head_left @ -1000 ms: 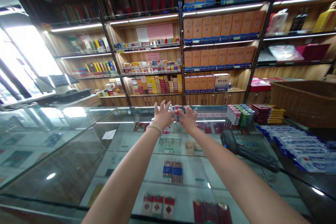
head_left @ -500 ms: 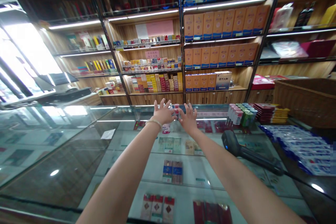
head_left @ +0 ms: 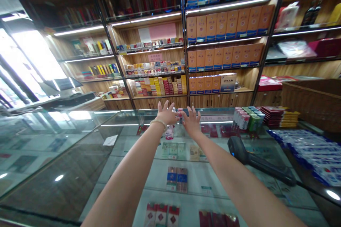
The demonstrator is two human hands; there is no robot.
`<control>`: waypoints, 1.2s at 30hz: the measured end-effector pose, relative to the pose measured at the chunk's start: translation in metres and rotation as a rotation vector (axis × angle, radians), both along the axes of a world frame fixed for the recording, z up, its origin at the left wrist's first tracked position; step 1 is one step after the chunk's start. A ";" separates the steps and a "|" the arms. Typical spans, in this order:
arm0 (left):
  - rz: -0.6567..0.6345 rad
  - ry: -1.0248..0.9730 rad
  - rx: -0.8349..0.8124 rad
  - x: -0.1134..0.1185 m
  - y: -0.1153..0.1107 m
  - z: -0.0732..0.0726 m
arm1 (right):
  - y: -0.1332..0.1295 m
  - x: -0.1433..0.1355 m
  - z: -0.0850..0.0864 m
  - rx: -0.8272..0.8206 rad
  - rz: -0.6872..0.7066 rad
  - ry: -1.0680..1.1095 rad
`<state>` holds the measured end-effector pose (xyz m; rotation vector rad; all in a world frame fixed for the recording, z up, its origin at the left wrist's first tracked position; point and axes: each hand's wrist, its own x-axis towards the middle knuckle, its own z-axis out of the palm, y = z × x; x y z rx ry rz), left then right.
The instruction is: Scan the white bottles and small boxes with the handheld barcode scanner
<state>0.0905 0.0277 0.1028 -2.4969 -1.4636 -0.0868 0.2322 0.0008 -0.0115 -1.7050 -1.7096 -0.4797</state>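
Note:
Both my arms reach out over a glass display counter (head_left: 186, 181). My left hand (head_left: 167, 116), with a pale bracelet at the wrist, has its fingers spread, its thumb side close to a small pink-topped canister (head_left: 180, 112). From the other side my right hand (head_left: 191, 121) holds its fingers apart, thumb and forefinger beside the same canister. Whether fingertips touch it, I cannot tell. A pink-and-white container (head_left: 169, 133) shows just below my left hand, partly hidden by it. Another whitish container behind the left hand is mostly covered.
A black barcode scanner (head_left: 259, 161) lies right of my right forearm. Beyond it are grouped small canisters (head_left: 246, 117), stacked red and yellow packs (head_left: 277, 115), blue-white packets (head_left: 306, 149) and a wicker basket (head_left: 314, 103). A paper slip (head_left: 110, 140) lies left. Stocked shelves stand behind.
The whole view has shifted slightly, with the counter a little lower in the picture. My hands keep nearly the same spread pose around the pink-topped canister.

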 end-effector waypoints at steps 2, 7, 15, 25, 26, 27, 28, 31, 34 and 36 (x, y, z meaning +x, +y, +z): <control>0.005 0.006 -0.007 0.001 0.001 0.001 | 0.003 -0.001 0.000 -0.004 -0.009 -0.004; 0.015 0.034 -0.023 0.003 0.001 0.004 | 0.010 0.000 -0.001 0.003 -0.017 -0.004; 0.063 0.093 -0.052 0.006 -0.001 0.008 | 0.016 0.000 -0.004 -0.008 -0.028 -0.005; 0.079 0.082 -0.036 0.008 -0.009 0.012 | 0.017 0.001 -0.005 -0.026 -0.033 -0.010; 0.079 0.075 -0.035 0.009 -0.009 0.012 | 0.017 0.001 -0.005 -0.027 -0.033 -0.008; 0.078 0.070 -0.032 0.009 -0.009 0.012 | 0.016 0.001 -0.005 -0.027 -0.031 -0.005; 0.077 0.065 -0.028 0.009 -0.009 0.011 | 0.016 0.000 -0.005 -0.025 -0.033 -0.001; 0.075 0.052 -0.017 0.008 -0.007 0.010 | 0.014 0.000 -0.004 -0.021 -0.041 0.003; 0.075 0.042 -0.012 0.007 -0.003 0.009 | 0.013 -0.001 -0.003 -0.023 -0.045 0.005; 0.074 0.033 -0.008 0.006 -0.002 0.009 | 0.012 -0.002 -0.001 -0.026 -0.043 0.009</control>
